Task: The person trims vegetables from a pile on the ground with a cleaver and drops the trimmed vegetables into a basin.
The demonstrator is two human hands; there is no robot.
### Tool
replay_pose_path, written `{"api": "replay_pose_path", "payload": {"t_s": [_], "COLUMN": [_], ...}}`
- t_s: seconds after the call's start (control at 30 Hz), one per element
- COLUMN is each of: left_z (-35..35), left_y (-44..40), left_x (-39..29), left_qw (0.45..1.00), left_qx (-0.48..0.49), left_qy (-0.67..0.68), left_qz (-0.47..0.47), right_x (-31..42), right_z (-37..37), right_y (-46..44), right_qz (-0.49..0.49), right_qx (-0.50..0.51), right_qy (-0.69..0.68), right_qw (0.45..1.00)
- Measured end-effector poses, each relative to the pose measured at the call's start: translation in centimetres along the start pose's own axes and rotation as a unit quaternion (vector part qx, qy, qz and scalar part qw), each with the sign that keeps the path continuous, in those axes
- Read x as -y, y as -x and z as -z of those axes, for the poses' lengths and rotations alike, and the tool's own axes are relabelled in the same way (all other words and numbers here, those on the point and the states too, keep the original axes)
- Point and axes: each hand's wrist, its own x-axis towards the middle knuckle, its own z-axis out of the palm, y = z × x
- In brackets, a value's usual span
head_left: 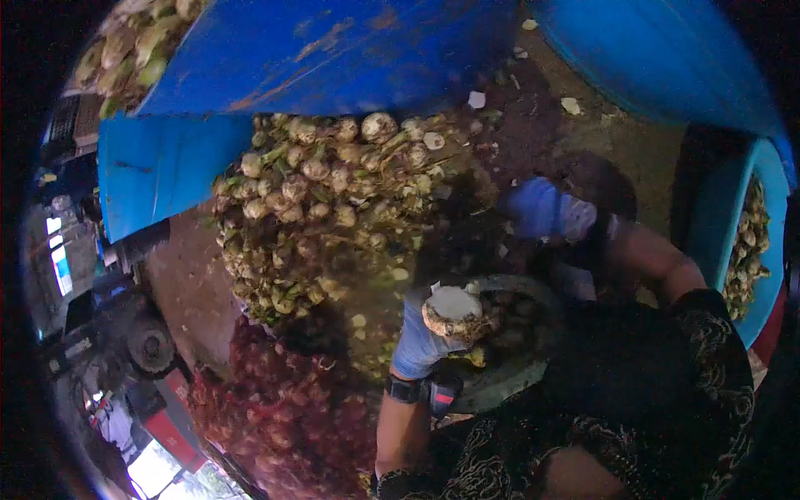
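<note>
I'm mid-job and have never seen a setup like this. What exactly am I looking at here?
There's no machine: a person is working by hand, and this single picture comes from a camera worn on their head, facing forward and down. The gloved left hand holds a pale, round vegetable with a flat cut face. The right hand is blurred, so I can't tell whether it holds anything. Ahead, a heap of roundish bulbs lies on the ground; a reddish pile sits nearer, on the left.
</note>
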Motion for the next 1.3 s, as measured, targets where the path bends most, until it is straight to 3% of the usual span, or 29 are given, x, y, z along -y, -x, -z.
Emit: {"api": "replay_pose_path", "payload": {"t_s": [0.03,0.07,0.13,0.17,0.2,0.23,0.33,0.37,0.43,0.5,0.53,0.57,0.63,0.7,0.73,0.8,0.83,0.9,0.97,1.03,1.13,1.23,1.27,1.3], "left_z": [-0.7,-0.2,0.3,0.6,-0.1,-0.8,-3.5,-4.0,-3.3,-2.7,-2.7,-2.6,-2.2,-1.8,-1.6,-2.0,-3.6,-3.4,-0.2,3.0,4.4,7.0,8.4,10.2], "left_y": [0.0,-0.5,-1.4,-1.8,-1.9,-2.0,-3.0,-2.9,-3.2,-2.6,-1.8,-1.3,-0.8,-1.2,-1.6,-1.3,-1.1,-0.4,1.3,2.0,-1.7,-8.1,-10.3,-12.6], "left_x": [-2.6,-3.3,-3.4,-3.5,-3.8,-4.2,-5.5,-5.5,-2.9,-0.5,0.2,0.8,1.6,2.7,3.3,3.3,-0.3,-2.3,-0.7,1.8,-0.6,-1.1,0.5,2.8], "left_qw": [0.998,0.991,0.987,0.982,0.969,0.874,0.858,0.854,0.825,0.794,0.857,0.910,0.929,0.946,0.954,0.945,0.917,0.865,0.965,0.995,0.983,0.945,0.945,0.889], "left_qx": [-0.002,-0.032,-0.061,-0.075,-0.082,-0.085,-0.201,-0.250,-0.247,-0.242,-0.215,-0.186,-0.180,-0.171,-0.242,-0.311,-0.324,-0.327,-0.164,-0.014,-0.156,-0.238,-0.238,-0.206], "left_qy": [0.056,-0.120,-0.093,-0.080,0.206,0.476,0.462,0.440,0.487,0.532,0.446,0.353,0.311,0.269,0.162,0.054,0.217,0.371,0.201,-0.017,-0.063,-0.202,-0.202,-0.397], "left_qz": [0.014,-0.059,-0.120,-0.151,-0.109,-0.059,-0.098,-0.118,-0.143,-0.167,-0.142,-0.114,-0.088,-0.062,-0.073,-0.084,-0.086,-0.087,-0.043,-0.101,0.076,0.100,0.098,0.098], "right_x": [-0.5,-0.2,0.3,1.0,2.3,4.4,7.8,6.9,6.3,5.7,5.3,4.7,5.4,6.2,6.3,4.9,4.1,2.8,2.5,2.1,1.8,2.1,3.4,3.5], "right_z": [-0.7,-0.2,0.2,0.1,-0.2,0.2,1.5,0.2,-0.7,-0.9,-1.0,-1.0,0.2,0.9,1.0,-0.8,-1.7,-3.5,-3.0,-2.7,-2.6,-0.8,0.2,-0.1], "right_y": [0.3,0.8,1.2,1.1,1.1,1.1,0.9,1.2,1.1,0.6,0.4,0.1,-0.1,0.1,0.2,0.4,0.5,0.4,0.9,0.7,0.6,0.2,0.4,0.4], "right_qz": [0.008,-0.014,-0.040,0.059,0.157,0.157,0.213,0.166,0.118,0.083,0.071,0.020,-0.034,-0.002,0.008,-0.018,-0.025,0.080,0.098,0.117,-0.019,-0.004,-0.001,0.002], "right_qx": [0.003,-0.018,-0.045,-0.063,-0.077,-0.076,-0.249,-0.168,-0.084,-0.151,-0.173,-0.127,-0.081,-0.181,-0.214,-0.073,-0.026,0.115,0.066,0.007,0.079,0.117,0.048,0.011], "right_qy": [-0.002,-0.050,-0.094,-0.155,-0.217,-0.218,-0.326,-0.358,-0.386,-0.387,-0.387,-0.422,-0.455,-0.495,-0.506,-0.456,-0.434,-0.246,-0.271,-0.293,-0.348,-0.296,-0.340,-0.361], "right_qw": [1.000,0.998,0.994,0.984,0.960,0.960,0.887,0.903,0.911,0.906,0.903,0.897,0.886,0.850,0.836,0.887,0.900,0.959,0.955,0.949,0.934,0.948,0.939,0.933]}}
